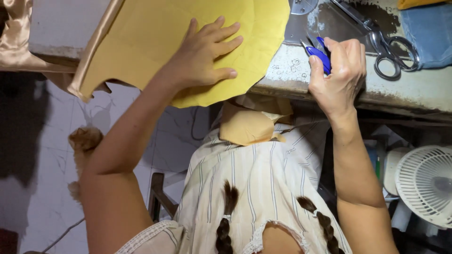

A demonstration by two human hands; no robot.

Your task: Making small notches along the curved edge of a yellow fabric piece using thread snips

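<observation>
Left hand: the left hand (pixel 205 54) lies flat with fingers spread open, palm down on a large mustard-yellow quilted fabric panel (pixel 155 33), gripping nothing, only pressing it.
Right hand: the right hand (pixel 339 75) is curled closed around a small pair of blue-handled thread snips (pixel 318 52), whose blades point toward 11 o'clock from the fist.
Yellow panel: it covers the near left part of the table and its curved edge hangs over the front rim at 6 o'clock of the left hand; a band of shiny beige satin trim (pixel 96 44) runs along its left side.
Surface: a worn grey-white worktable (pixel 409 89) with a chipped, stained top and dark blotches near the far edge.
On the table: large steel tailor's scissors (pixel 383 47) lie just at 2 o'clock of the right hand, apart from it; a folded blue denim piece (pixel 431 33) sits at 3 o'clock of the scissors.
Below the table: a tan scrap of cloth (pixel 249 127) rests on the person's lap, on a cream striped garment (pixel 254 183).
Room: pale marble-patterned floor tiles (pixel 56 160) at 8 o'clock; a white round fan (pixel 426 183) on the floor at 4 o'clock; part of a dark wooden chair frame (pixel 157 200) beside the lap.
</observation>
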